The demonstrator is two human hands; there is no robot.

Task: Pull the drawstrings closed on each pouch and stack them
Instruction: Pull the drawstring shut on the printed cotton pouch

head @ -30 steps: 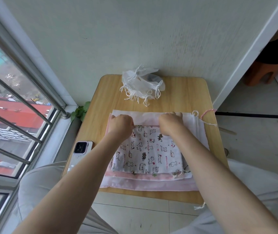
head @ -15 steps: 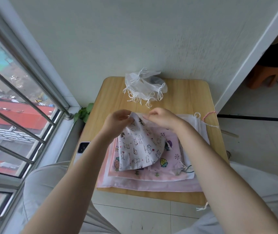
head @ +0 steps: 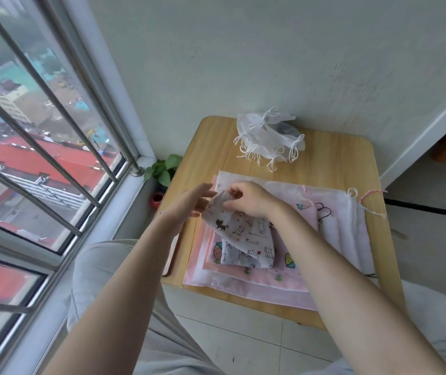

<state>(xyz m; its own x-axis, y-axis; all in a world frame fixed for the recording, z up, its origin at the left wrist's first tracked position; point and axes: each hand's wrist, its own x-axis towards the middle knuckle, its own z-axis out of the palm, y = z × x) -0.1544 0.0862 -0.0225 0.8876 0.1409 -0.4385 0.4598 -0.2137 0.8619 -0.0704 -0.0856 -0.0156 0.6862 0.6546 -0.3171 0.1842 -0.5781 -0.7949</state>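
White cat-print pouch (head: 246, 236) pinched by right hand (head: 248, 198); print lettering unreadable, blurred.

Both hands, left (head: 189, 204) and right (head: 248, 200), pinch the cat-print pouch (head: 243, 239) by its top, above flat pink pouches (head: 270, 285) on the surface (head: 332, 163).

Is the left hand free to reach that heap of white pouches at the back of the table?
Probably not right away. The left hand is at the mouth of the cat-print pouch, which the right hand pinches. The path to the white pouches looks open across bare table.
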